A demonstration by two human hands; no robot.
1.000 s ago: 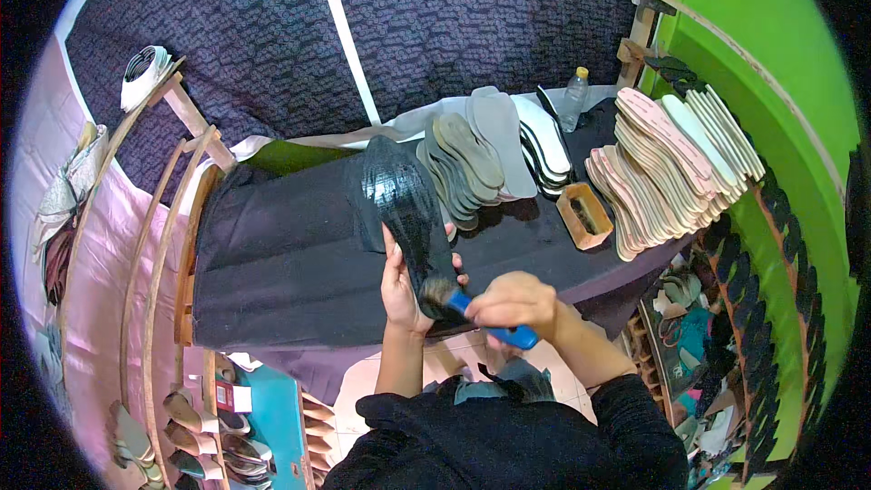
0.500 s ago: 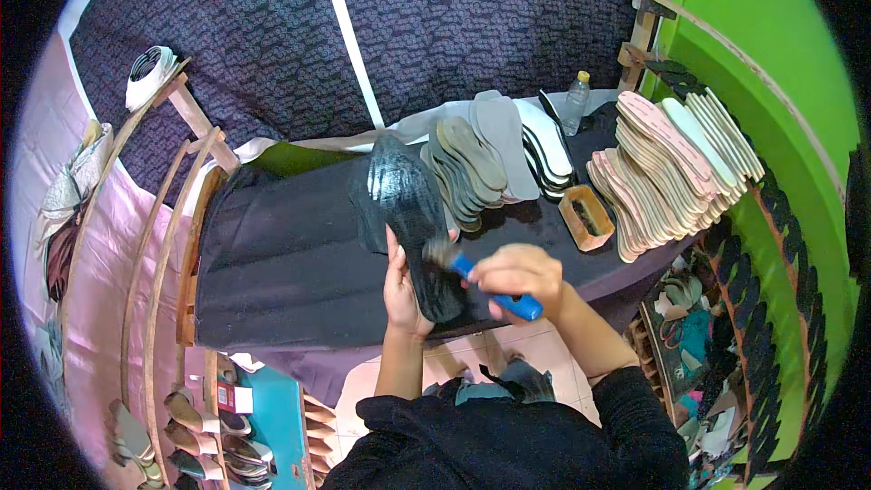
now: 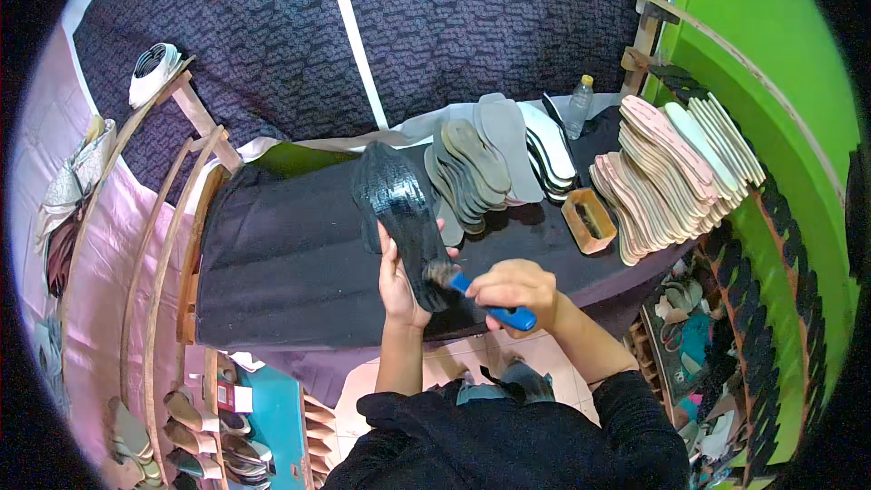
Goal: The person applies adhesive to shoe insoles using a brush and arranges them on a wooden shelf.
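Note:
My left hand [image 3: 397, 281] is wrapped round the heel half of a glossy black shoe sole [image 3: 397, 192], with the thumb along its left edge and fingertips showing at its right. The sole is held over the dark-covered table, its wider end pointing away from me. Closed round a blue-handled paintbrush [image 3: 461, 284], my right hand [image 3: 521, 289] lays the bristles against the narrow near part of the sole. Other black soles seem to lie beneath the held one, mostly hidden by it.
Beside the sole stand stacks of grey insoles [image 3: 467, 163], white insoles [image 3: 547, 147] and pink-beige insoles [image 3: 649, 177]. A small open wooden box [image 3: 590, 220] sits right of my right hand. Farther back is a plastic bottle [image 3: 580, 107]. Wooden racks [image 3: 186, 245] flank the table [image 3: 272, 263].
The brush and my right hand have shifted slightly nearer to me along the sole. The sole has tilted a little in my left hand, its near end moving up and left.

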